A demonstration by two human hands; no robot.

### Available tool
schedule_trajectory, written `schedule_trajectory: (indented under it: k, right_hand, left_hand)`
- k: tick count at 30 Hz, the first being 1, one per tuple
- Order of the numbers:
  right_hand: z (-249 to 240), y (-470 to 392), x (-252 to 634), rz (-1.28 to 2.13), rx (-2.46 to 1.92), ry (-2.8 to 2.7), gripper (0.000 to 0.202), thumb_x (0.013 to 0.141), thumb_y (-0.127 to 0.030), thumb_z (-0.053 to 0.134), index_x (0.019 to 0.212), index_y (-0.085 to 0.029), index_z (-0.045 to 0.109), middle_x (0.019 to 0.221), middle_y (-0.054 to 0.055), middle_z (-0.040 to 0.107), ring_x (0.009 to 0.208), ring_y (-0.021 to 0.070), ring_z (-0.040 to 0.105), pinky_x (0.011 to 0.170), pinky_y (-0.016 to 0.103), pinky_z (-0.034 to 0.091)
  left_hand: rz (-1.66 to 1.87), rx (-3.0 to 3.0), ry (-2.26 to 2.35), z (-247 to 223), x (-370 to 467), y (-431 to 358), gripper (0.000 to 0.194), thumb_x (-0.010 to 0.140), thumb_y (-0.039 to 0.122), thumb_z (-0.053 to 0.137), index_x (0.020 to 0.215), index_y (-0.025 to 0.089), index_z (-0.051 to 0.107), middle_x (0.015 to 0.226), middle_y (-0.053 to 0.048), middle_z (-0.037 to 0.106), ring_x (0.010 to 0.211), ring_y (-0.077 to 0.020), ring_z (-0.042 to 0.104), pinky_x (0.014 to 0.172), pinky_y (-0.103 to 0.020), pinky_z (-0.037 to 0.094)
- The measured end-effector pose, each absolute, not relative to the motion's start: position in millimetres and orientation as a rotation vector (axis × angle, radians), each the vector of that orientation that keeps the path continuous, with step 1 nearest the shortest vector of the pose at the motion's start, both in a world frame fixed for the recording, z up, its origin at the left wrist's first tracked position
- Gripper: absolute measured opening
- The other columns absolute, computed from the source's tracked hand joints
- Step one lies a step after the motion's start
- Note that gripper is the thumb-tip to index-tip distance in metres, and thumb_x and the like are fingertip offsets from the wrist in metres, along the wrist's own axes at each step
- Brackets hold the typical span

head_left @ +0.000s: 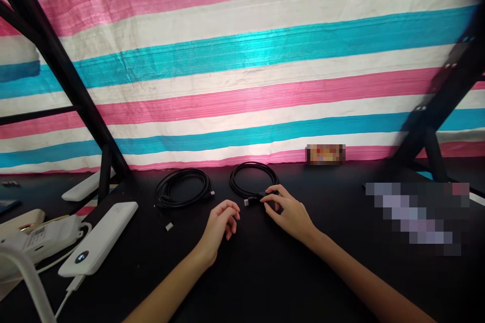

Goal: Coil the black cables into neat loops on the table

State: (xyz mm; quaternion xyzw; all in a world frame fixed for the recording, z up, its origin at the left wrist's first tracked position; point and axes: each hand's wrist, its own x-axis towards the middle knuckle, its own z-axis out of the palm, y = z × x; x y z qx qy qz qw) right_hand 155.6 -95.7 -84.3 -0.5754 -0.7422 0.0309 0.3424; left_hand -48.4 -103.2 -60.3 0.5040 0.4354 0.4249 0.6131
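Two coiled black cables lie side by side on the black table. The left USB cable (pixel 183 170) is a wider coil with one plug at its right side and a silver USB plug (pixel 168 226) in front. The right cable (pixel 253 163) has a silver-tipped plug (pixel 247 202) pointing left. My right hand (pixel 290 212) reaches to the front of this right coil, fingertips apart beside the plug; whether they touch it I cannot tell. My left hand (pixel 222 222) is held between and in front of the coils, fingers loosely bent and apart, with nothing in it.
A white power bank (pixel 100 237) with a plugged-in white cable lies at left, near a white power strip (pixel 45 242) and another white slab (pixel 85 185). Black metal legs (pixel 71 81) rise on both sides. A small blurred box (pixel 325 154) stands before the striped sheet (pixel 257 81).
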Motion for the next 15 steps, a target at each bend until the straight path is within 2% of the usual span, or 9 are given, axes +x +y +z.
schedule_trajectory:
  k: [6,10,15]
  right_hand:
    - [-80.5,-100.9,151.4,0.087,-1.399,-2.05,0.018,0.081,-0.028,0.05,0.085,-0.026,0.067,0.086,-0.001,0.061,0.051,0.0076,0.05,0.053,0.023,0.043]
    - [-81.3,-102.6,149.5,0.19,-1.317,-2.152,0.021,0.08,-0.027,0.05,0.094,-0.028,0.066,0.1,0.001,0.063,0.067,0.0108,0.059,0.058,0.022,0.047]
    - [-82.6,-101.5,151.1,0.225,-1.287,-2.176,0.027,0.08,-0.025,0.051,0.102,-0.029,0.066,0.111,0.001,0.061,0.084,0.0132,0.062,0.073,0.024,0.05]
  left_hand:
    - [0.966,1.153,1.015,-59.8,-49.3,-103.8,0.011,0.068,0.027,0.049,0.072,0.016,0.051,0.066,0.003,0.048,0.046,-0.0055,0.042,0.036,-0.016,0.024]
    - [0.956,1.152,1.011,-59.3,-49.0,-104.6,0.012,0.068,0.028,0.049,0.072,0.016,0.051,0.066,0.003,0.049,0.046,-0.0055,0.043,0.036,-0.016,0.024]
    - [0.949,1.159,1.013,-59.2,-48.4,-104.8,0.012,0.069,0.027,0.048,0.073,0.016,0.051,0.067,0.002,0.049,0.046,-0.0053,0.043,0.036,-0.016,0.024]
